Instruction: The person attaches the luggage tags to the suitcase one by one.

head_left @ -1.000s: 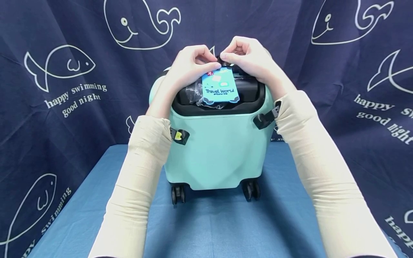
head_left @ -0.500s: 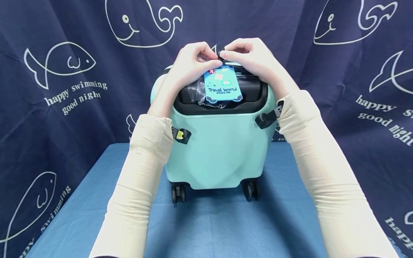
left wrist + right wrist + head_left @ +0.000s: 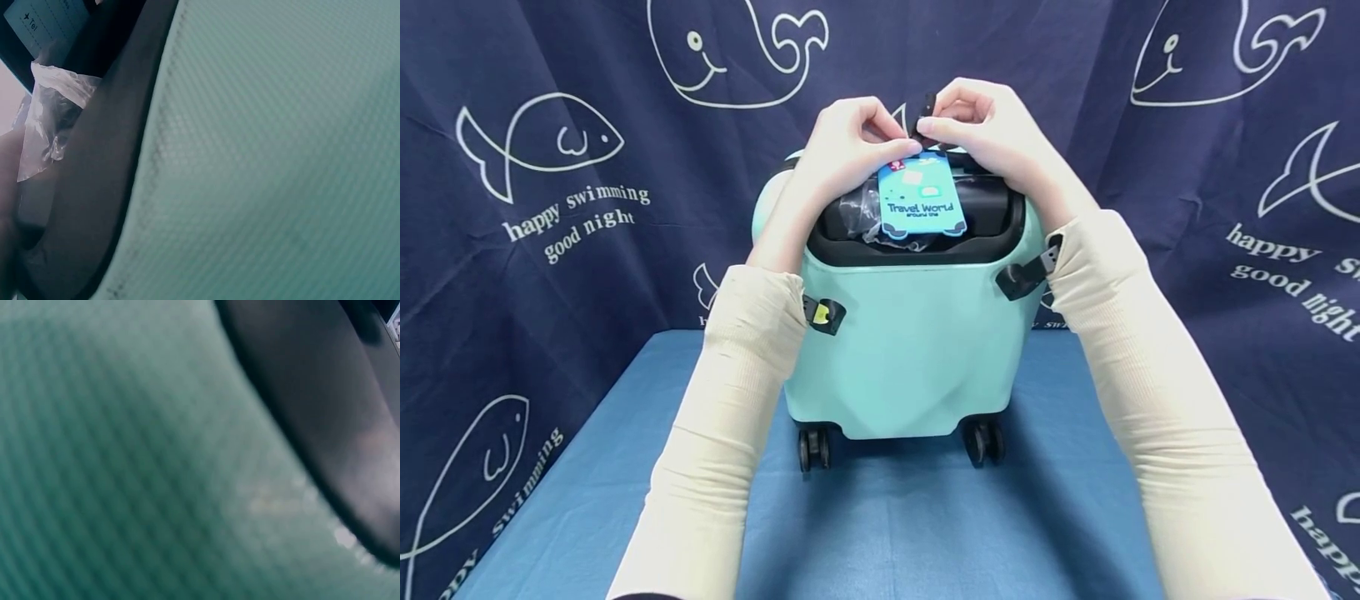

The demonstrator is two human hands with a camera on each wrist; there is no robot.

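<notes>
A mint-green suitcase (image 3: 910, 346) stands upright on its wheels, with a black recessed panel at its top. A light blue luggage tag (image 3: 921, 200) printed "Travel World" hangs in front of that panel. My left hand (image 3: 850, 150) pinches at the tag's upper end with thumb and forefinger. Close beside it, my right hand (image 3: 992, 129) pinches the tag's black strap (image 3: 928, 107), whose end sticks up past the fingertips. Lines and "Tel" show on the tag's other face (image 3: 39, 25) in the left wrist view. Where the strap loops lies hidden behind my fingers.
Crumpled clear plastic (image 3: 859, 212) clings to the black part behind the tag; the left wrist view shows this plastic wrap (image 3: 50, 119) too. Black wheels (image 3: 982, 442) rest on a blue cloth-covered table (image 3: 880, 533). A navy curtain (image 3: 880, 50) hangs behind.
The strap's end now rises higher above my right fingertips, and that hand has lifted slightly. The tag has shifted a little to the right in view. My left hand keeps its pinch.
</notes>
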